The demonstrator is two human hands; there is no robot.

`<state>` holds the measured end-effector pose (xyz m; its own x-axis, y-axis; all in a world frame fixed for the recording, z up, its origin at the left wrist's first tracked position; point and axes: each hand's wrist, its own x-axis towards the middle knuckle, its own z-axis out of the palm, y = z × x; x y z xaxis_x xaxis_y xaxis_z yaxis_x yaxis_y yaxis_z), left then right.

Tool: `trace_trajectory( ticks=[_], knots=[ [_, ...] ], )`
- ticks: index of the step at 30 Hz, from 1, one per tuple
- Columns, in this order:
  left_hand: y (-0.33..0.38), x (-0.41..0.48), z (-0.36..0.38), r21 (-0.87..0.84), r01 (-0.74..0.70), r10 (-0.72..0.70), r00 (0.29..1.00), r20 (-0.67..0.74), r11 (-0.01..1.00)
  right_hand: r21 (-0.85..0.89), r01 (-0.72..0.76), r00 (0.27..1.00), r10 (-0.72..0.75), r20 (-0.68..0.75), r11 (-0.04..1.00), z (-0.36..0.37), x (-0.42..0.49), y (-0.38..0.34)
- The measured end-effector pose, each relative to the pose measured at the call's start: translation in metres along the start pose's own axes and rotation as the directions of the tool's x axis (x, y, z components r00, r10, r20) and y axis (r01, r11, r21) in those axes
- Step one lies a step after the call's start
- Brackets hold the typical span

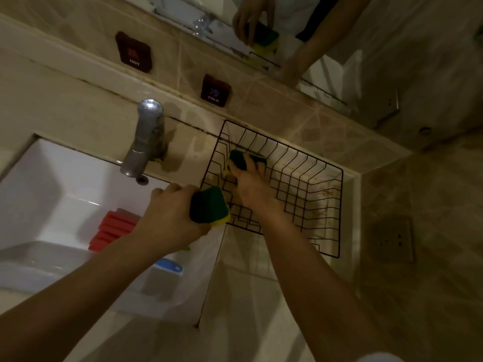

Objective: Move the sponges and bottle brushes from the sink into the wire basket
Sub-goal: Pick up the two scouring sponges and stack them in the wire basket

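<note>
Beige tiled walls and a pale stone surface (261,259) are seen from above in dim light, with a white sink (44,184) set into the left part of the surface. A chrome faucet (146,142) is mounted at the sink's far edge. Two dark wall labels are fixed above it, one marked HOT (133,52) and one marked COLD (216,90). A mirror (326,48) along the far wall reflects a hand and a sponge.

A black wire basket (313,184) is placed on the surface just to the right of the sink, near the surface's far right corner. The right hand (252,184) is reached inside the basket, and its fingers are closed around a green and yellow sponge (239,159), which is held low at the basket's far left corner. Whether this sponge touches the basket floor cannot be told.

The left hand (170,218) is curled shut around a second green and yellow sponge (209,206), which is held at the near left corner of the basket, over its rim.

A red ribbed sponge (115,228) is left in the sink basin, partly hidden by the left wrist. A blue and white item (167,269) is seen at the sink's near edge; its kind cannot be told.
</note>
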<state>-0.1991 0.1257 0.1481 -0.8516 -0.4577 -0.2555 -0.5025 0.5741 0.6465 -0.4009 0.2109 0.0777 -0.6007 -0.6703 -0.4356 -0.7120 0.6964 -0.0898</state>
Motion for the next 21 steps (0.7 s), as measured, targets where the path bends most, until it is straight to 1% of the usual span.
trace_trajectory(
  ticks=[1, 3, 5, 8, 9, 11, 13, 14, 15, 16, 17, 18, 19, 20, 21],
  knots=[
    [0.000, -0.001, 0.000, -0.001, 0.001, -0.001, 1.000, -0.002, 1.000, -0.016, -0.029, 1.000, 0.029, -0.012, 0.999, 0.002, 0.003, 0.001],
    [0.000, -0.001, 0.001, -0.002, 0.011, -0.011, 1.000, 0.008, 1.000, 0.033, -0.064, 0.996, 0.066, -0.068, 0.997, 0.005, 0.007, 0.003],
    [0.000, -0.001, 0.002, 0.002, 0.010, -0.010, 1.000, 0.015, 1.000, 0.113, -0.057, 0.983, 0.075, -0.166, 0.992, 0.006, 0.010, 0.006],
    [0.001, 0.001, 0.004, 0.009, -0.003, 0.003, 1.000, 0.011, 1.000, 0.170, -0.051, 0.957, 0.097, -0.272, 0.984, 0.006, 0.019, 0.010],
    [0.001, 0.001, 0.005, 0.013, -0.008, 0.008, 1.000, 0.008, 1.000, 0.219, -0.044, 0.954, 0.106, -0.280, 0.975, 0.007, 0.023, 0.010],
    [0.003, 0.000, 0.007, 0.023, -0.015, 0.015, 1.000, 0.000, 1.000, 0.378, -0.025, 0.954, 0.135, -0.268, 0.925, 0.009, 0.027, 0.009],
    [0.003, 0.000, 0.009, 0.037, -0.013, 0.013, 1.000, 0.010, 0.999, 0.551, -0.064, 0.945, 0.227, -0.233, 0.832, 0.008, 0.028, 0.004],
    [0.003, 0.001, 0.009, 0.045, -0.009, 0.009, 1.000, 0.018, 0.999, 0.598, -0.095, 0.940, 0.269, -0.209, 0.796, 0.006, 0.028, 0.002],
    [0.002, 0.002, 0.009, 0.054, -0.003, 0.002, 1.000, 0.027, 0.999, 0.606, -0.115, 0.944, 0.277, -0.180, 0.787, 0.004, 0.028, 0.003],
    [0.001, 0.002, 0.009, 0.062, 0.004, -0.006, 0.999, 0.037, 0.998, 0.574, -0.128, 0.957, 0.252, -0.142, 0.809, 0.003, 0.029, 0.007],
    [0.001, 0.003, 0.009, 0.067, 0.010, -0.013, 0.999, 0.046, 0.998, 0.497, -0.138, 0.975, 0.207, -0.087, 0.857, 0.001, 0.029, 0.013],
    [0.002, 0.004, 0.009, 0.069, 0.016, -0.019, 0.998, 0.053, 0.997, 0.371, -0.116, 0.990, 0.137, -0.031, 0.921, 0.001, 0.028, 0.021],
    [0.003, 0.005, 0.009, 0.072, 0.020, -0.024, 0.998, 0.058, 0.997, 0.260, -0.067, 0.997, 0.072, -0.012, 0.963, 0.001, 0.028, 0.027],
    [0.004, 0.005, 0.009, 0.076, 0.020, -0.024, 0.998, 0.056, 0.997, 0.205, -0.020, 0.999, 0.028, -0.037, 0.979, -0.001, 0.024, 0.030],
    [0.005, 0.006, 0.009, 0.076, 0.017, -0.020, 0.999, 0.050, 0.997, 0.235, 0.027, 0.994, -0.001, -0.110, 0.972, -0.003, 0.019, 0.029]
  ],
)
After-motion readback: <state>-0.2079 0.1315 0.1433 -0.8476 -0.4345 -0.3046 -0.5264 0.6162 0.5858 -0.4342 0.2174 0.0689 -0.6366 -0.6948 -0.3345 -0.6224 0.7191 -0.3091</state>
